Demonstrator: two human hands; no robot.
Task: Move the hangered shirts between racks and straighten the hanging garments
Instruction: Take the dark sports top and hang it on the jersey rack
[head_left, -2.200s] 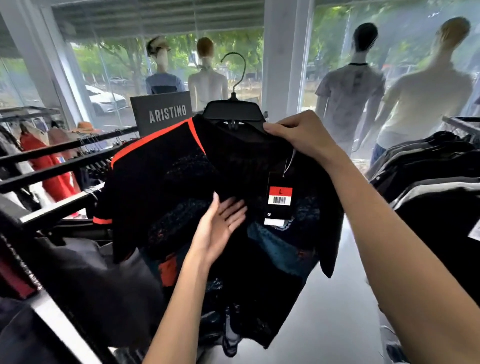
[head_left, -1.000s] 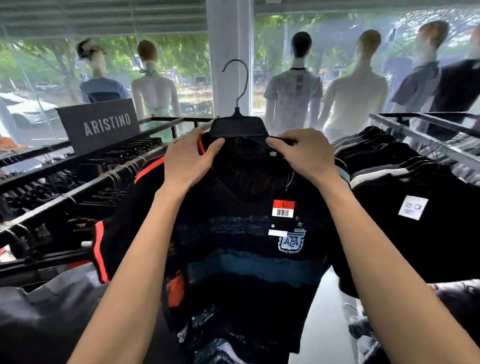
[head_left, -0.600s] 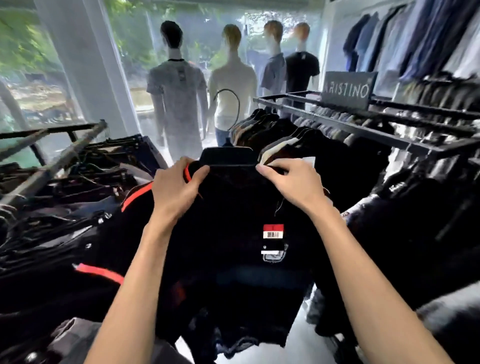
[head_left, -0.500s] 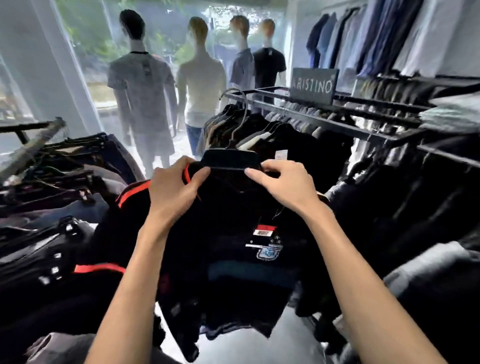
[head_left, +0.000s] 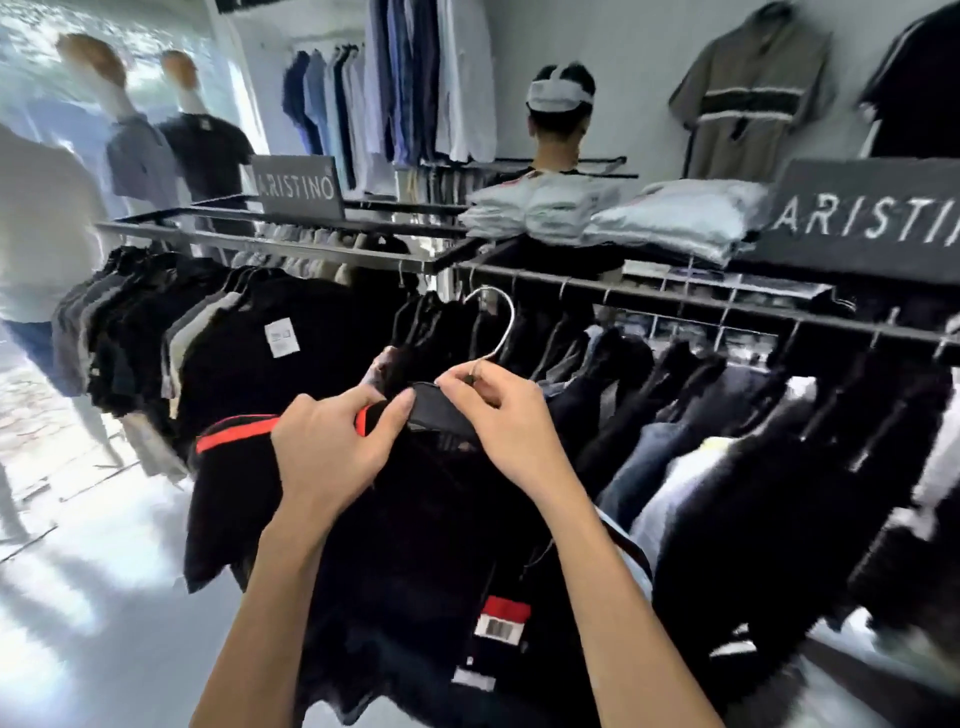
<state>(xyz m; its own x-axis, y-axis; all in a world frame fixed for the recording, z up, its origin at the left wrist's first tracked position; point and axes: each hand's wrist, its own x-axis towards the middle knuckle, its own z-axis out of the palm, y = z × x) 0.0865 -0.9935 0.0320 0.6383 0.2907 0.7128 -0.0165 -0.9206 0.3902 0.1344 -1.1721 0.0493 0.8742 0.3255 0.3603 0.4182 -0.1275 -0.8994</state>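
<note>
Nearest the camera, two bare forearms reached forward into a clothing shop. The left hand (head_left: 332, 447) gripped the shoulder of a black shirt (head_left: 415, 545) with orange-red trim, its thumb and fingers curled round the fabric beside the collar. The right hand (head_left: 506, 415) pinched the neck of the black hanger (head_left: 441, 410) that carried the shirt, fingers curled where the metal hook (head_left: 498, 322) rose. The shirt hung in mid-air in front of the person, low and centre, near the rack but not on it. A red and white price tag (head_left: 501, 618) dangled from its front.

Just beyond, a dark metal rack rail (head_left: 675, 301) ran from centre to right, crowded with dark hanging garments (head_left: 727, 441); the hook curved up just below it. More dark shirts (head_left: 208, 332) hung on a rail to the left. On top of the rack lay folded pale shirts (head_left: 613, 213) and two grey signs (head_left: 298, 187) reading ARISTINO. Farther back stood another person (head_left: 558, 130), facing away, with mannequins (head_left: 171, 130) at the far left and shirts on the wall.
</note>
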